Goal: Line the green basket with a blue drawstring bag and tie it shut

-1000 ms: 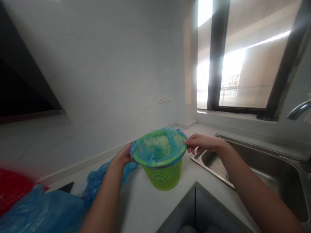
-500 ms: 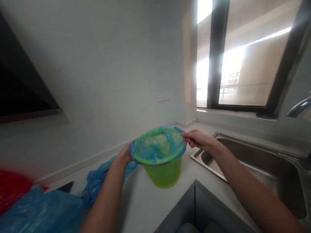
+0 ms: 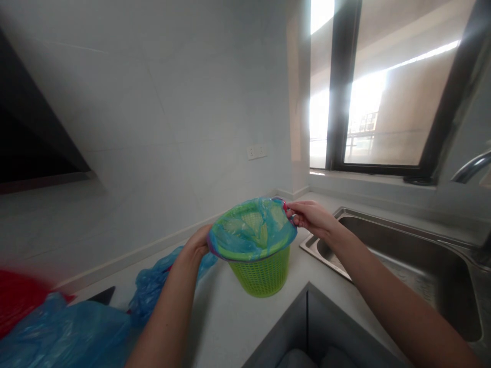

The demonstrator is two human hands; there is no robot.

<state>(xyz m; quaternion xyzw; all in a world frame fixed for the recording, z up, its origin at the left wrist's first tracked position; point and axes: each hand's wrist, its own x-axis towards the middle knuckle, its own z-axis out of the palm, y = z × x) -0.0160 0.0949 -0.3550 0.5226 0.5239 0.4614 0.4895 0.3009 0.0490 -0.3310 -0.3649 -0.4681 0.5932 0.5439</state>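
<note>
A translucent blue plastic bag with a purple hem [image 3: 245, 237] lines the round, lattice-sided green plastic basket [image 3: 261, 276] over the white countertop [image 3: 226, 317], between its back edge and the stainless-steel sink [image 3: 325, 262]. The mouth's long axis, as seen, spans the hands. The right hand [image 3: 310, 217] pinches the hem at the rim's right side, the basket lying to its left. Opposite, the left hand [image 3: 197, 243] touches the rim's left end; its fingers are mostly hidden, so how tightly they close cannot be told.
</note>
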